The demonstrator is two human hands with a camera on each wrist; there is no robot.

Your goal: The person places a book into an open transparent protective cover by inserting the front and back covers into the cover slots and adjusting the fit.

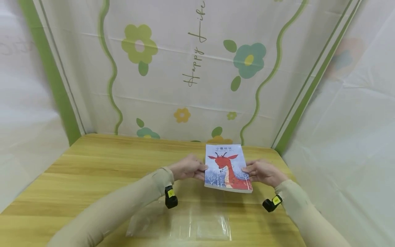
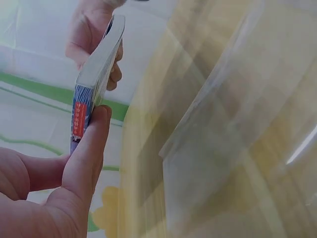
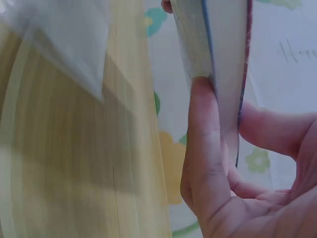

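A paperback book (image 1: 227,168) with a red deer on its pale blue cover is held up over the table, cover facing up toward the head camera. My left hand (image 1: 189,168) pinches its left edge, thumb on the cover side and fingers beneath. On the opposite edge, my right hand (image 1: 262,172) grips it the same way. In the left wrist view the book's spine (image 2: 79,119) shows a red label. The right wrist view shows the page edges (image 3: 230,64) between thumb and fingers. Below the book, a clear plastic sleeve (image 1: 182,223) lies flat on the table.
The wooden table (image 1: 102,164) reaches back to a white curtain (image 1: 172,92) printed with flowers and green lines. White sheeting (image 1: 348,137) hangs along the right side, and more on the left. A small black camera mount is strapped at each wrist.
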